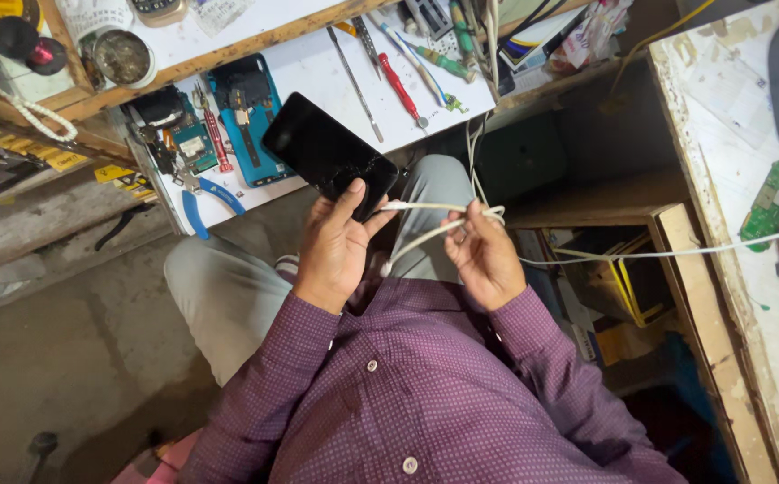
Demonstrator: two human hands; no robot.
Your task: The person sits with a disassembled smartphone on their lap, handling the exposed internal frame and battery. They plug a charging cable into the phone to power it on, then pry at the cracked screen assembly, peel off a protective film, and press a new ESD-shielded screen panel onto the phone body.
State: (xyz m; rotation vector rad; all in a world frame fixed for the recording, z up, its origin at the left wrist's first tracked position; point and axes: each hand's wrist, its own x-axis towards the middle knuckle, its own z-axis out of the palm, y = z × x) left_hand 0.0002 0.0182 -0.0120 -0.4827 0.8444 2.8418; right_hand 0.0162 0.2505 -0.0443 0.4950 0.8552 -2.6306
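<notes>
Overhead, a white worktop [318,63] edged in bare wood carries the clutter: a blue opened phone body [248,116] with its insides showing, blue-handled pliers [203,202] at the near edge, a red-handled screwdriver [400,90], a green-handled screwdriver [439,61] and a thin metal prying tool [354,81]. A round metal tin [123,58] sits on the upper shelf to the left. Off to the right, a second worn white bench [730,134] holds a small green circuit board [771,202]. Nothing lies between the hands and the camera; the person's purple dotted shirt [407,394] fills the lower part of the view, grey trouser knees beyond it.

Left hand [336,246]: raised in front of the chest, palm towards the wearer, fingers curled round the lower end of a black flat smartphone with a cracked glass screen [327,152], thumb lying up over the screen's bottom edge. Firm wrap-round grip. The phone tilts away and to the left, its top end overlapping the worktop's near edge.

Right hand [484,255]: level with the left and just beside it, fingers loosely closed, pinching a white charging cable [434,220]. The cable loops from these fingers across to the phone's lower end near the left thumb; whether its plug is seated there I cannot tell. A further stretch of the cable trails off right, over the second bench.
</notes>
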